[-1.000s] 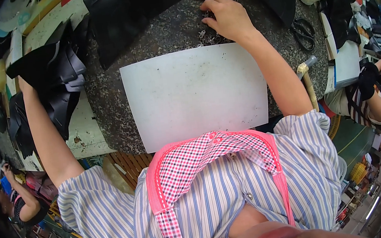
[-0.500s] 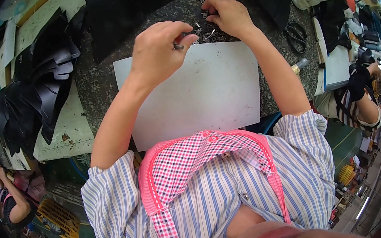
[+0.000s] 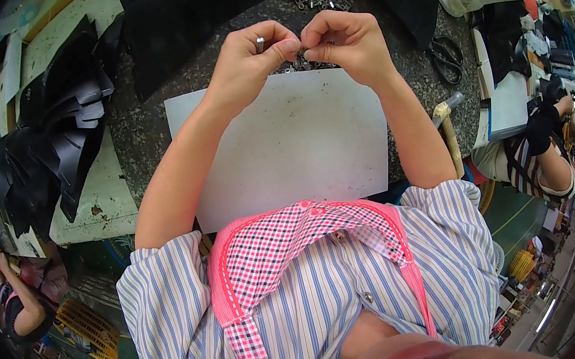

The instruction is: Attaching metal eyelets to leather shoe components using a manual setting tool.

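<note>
My left hand (image 3: 248, 62) and my right hand (image 3: 350, 46) meet fingertip to fingertip above the far edge of a white board (image 3: 283, 140). Both are closed in a pinch. A small silver metal piece (image 3: 260, 44) shows inside the curled fingers of my left hand; its full shape is hidden. Whatever lies between the touching fingertips is too small to make out. Small metal fittings (image 3: 299, 66) are scattered just below the hands, at the board's far edge. More loose metal fittings (image 3: 312, 3) lie beyond them on the dark speckled tabletop (image 3: 146, 136).
Black sheet pieces (image 3: 168, 22) cover the back of the table, with a stack of black pieces (image 3: 58, 150) at left. Black-handled scissors (image 3: 446, 59) and a tool with a tape-wrapped handle (image 3: 447, 124) lie right. A co-worker (image 3: 549, 147) sits at far right, another person (image 3: 22, 298) at far left.
My right hand has come down and left from the far metal fittings to my left hand. My left hand has risen slightly, and their fingertips now meet.
</note>
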`<state>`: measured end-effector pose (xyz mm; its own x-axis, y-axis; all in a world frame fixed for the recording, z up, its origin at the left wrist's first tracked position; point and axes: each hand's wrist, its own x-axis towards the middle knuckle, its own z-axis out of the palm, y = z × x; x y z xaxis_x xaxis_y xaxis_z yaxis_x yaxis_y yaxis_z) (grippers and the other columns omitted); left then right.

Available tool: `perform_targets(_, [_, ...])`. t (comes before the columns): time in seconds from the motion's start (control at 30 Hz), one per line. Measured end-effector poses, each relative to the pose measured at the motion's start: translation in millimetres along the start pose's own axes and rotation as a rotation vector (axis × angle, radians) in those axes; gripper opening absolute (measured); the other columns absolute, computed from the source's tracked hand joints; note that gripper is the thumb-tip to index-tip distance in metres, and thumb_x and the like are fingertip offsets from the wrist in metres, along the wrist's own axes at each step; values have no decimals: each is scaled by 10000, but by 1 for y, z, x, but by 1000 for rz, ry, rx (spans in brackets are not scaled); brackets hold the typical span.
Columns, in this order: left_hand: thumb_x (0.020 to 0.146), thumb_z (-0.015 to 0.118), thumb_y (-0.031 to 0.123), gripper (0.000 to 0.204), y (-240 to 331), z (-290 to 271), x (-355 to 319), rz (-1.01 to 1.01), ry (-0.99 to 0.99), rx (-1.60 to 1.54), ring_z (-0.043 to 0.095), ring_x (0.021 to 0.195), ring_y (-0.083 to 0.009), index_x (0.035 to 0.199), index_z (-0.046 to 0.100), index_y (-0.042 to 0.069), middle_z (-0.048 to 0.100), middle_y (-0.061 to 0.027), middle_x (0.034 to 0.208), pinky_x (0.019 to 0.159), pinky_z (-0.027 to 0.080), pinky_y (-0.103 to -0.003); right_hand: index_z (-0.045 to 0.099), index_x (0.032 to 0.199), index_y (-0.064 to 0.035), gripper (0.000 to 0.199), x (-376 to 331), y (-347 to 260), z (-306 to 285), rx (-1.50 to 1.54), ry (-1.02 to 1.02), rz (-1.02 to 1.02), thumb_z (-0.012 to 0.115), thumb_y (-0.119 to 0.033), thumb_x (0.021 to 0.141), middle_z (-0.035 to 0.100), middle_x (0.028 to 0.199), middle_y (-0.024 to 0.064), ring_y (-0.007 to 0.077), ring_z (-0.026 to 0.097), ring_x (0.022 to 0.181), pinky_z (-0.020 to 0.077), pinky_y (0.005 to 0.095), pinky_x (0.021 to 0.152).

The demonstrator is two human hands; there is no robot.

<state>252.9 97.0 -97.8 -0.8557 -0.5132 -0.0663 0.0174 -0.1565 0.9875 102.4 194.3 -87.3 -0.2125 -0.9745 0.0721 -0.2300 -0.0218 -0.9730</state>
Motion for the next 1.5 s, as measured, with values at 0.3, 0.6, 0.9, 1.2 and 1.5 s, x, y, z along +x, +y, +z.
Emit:
perform_targets(0.3, [843,560,248,185,-9,3,-18,-365,-70,-505,363,569,-54,808,540,67,466,29,658,482,278,-188,557,675,-1,136,-3,18,10,178,-161,-197,682,27,627,536,763,54,126,501,750,417,235,670])
perform_targets(0.6, [814,598,260,220,4,12,-30,-112,114,-208,378,544,-31,804,576,42,513,27,616,482,296,-175,576,779,-8,81,-13,20,21,596,-79,4,638,-10,726,575,760,23,102,555,710,458,221,672])
perform_targets(0.9, [859,531,257,204,-13,11,-29,-315,-73,-654,384,567,-58,791,510,65,497,8,683,494,297,-178,584,771,-40,86,-17,25,29,646,-102,-103,648,-13,721,550,823,42,150,513,834,423,275,738])
perform_targets(1.2, [809,601,220,232,4,10,-41,-162,-12,-388,397,563,-41,966,594,50,538,23,722,502,314,-181,611,744,-49,78,-25,17,33,780,-3,-125,667,-25,695,457,1032,81,160,457,962,363,282,821])
perform_targets(1.5, [754,657,169,201,0,20,-38,-110,-23,-431,425,601,-32,895,609,34,561,31,737,523,324,-180,574,768,-121,97,-31,20,46,679,65,-262,657,-169,756,421,1174,75,215,384,1107,314,364,928])
